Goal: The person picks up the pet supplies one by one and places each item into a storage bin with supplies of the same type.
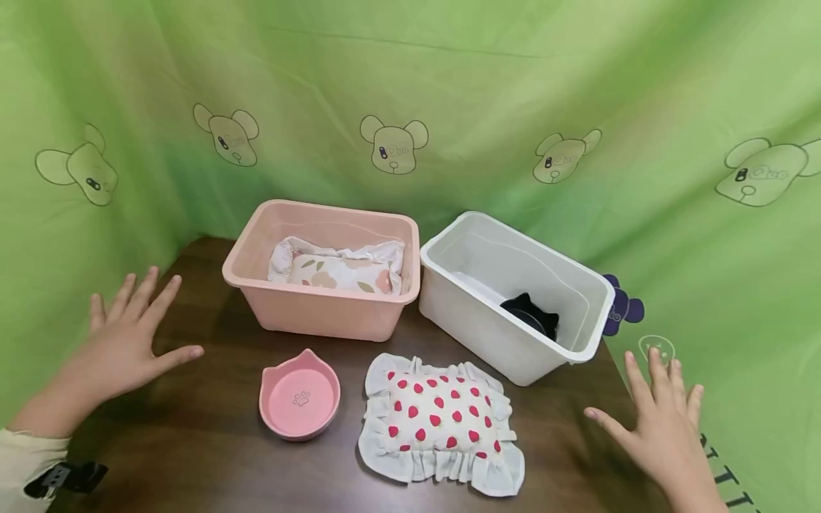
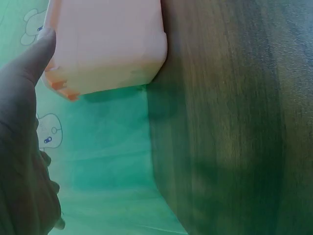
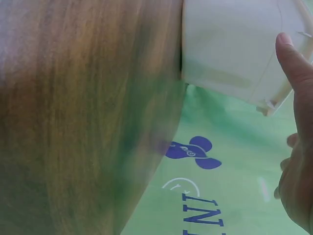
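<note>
My left hand (image 1: pixel 128 342) is held over the left side of the table with fingers spread and nothing in it. Over the right side hovers my right hand (image 1: pixel 663 420), also spread and holding nothing. Between them lie a pink cat-eared bowl (image 1: pixel 301 395) with a paw print and a strawberry-patterned pillow (image 1: pixel 442 420) with white ruffles. Behind the bowl stands a pink bin (image 1: pixel 321 313) with a floral pillow (image 1: pixel 340 273) inside. To its right, a white bin (image 1: pixel 481 320), set at an angle, contains a black cat-eared bowl (image 1: pixel 531 315), partly hidden by the bin's wall.
The dark wooden table (image 1: pixel 212 456) meets a green curtain (image 1: pixel 474 85) with printed bear faces, which hangs behind it and along both sides. The two bins stand close together near the table's back edge. A black strap (image 1: pixel 67 477) is on the left wrist.
</note>
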`<state>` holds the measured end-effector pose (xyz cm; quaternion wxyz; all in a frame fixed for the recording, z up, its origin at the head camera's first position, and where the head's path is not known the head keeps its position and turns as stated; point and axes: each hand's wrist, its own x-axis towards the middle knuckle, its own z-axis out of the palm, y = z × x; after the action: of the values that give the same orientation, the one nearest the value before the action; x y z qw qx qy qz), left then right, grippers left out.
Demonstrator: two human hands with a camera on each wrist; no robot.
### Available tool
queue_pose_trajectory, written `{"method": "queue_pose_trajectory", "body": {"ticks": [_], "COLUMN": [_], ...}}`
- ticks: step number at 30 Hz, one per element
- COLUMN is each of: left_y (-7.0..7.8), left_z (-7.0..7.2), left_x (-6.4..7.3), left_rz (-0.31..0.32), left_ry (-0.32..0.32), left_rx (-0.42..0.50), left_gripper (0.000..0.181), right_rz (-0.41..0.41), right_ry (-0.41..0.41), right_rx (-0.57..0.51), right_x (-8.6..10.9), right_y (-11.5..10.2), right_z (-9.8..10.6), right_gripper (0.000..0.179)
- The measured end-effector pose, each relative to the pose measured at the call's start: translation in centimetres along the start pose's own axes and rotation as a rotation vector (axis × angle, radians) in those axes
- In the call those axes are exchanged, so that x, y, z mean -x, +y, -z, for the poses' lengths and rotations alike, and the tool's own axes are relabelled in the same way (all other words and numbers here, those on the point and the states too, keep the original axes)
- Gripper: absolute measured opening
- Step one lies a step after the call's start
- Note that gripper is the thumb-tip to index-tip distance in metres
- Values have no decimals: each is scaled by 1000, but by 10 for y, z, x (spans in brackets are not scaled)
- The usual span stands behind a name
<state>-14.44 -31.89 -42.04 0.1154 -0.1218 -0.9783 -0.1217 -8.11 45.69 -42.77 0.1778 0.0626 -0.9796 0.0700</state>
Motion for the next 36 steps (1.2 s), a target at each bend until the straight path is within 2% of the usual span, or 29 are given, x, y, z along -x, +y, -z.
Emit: {"method": "queue_pose_trajectory", "body": {"ticks": [8, 14, 20, 23, 28, 36], "left_y": [0, -2, 10, 19, 31, 35], "left_z": [-4, -4, -9, -10, -13, -16], "left_x": [-4, -5, -17, -21, -25, -35], "left_rz": [-50, -80, -22, 5, 14, 45], "left_ry": [66, 84, 109, 176, 301, 279], "left_rx": [158, 232, 392, 473, 546, 617], "left_gripper": [121, 125, 121, 114, 103, 97], "right_rz": [18, 50, 77, 76, 84, 108], "right_ry": [-35, -41, -51, -72, -81, -69], "right_rx": [-45, -86, -84, -73, -83, -150], "right_x": [14, 16, 19, 27, 36, 36], "right_y": [-2, -13, -10, -10, -15, -30], "right_z": [-8, -14, -9, -11, -14, -12], "right_gripper": [110, 100, 97, 98, 97, 91]}}
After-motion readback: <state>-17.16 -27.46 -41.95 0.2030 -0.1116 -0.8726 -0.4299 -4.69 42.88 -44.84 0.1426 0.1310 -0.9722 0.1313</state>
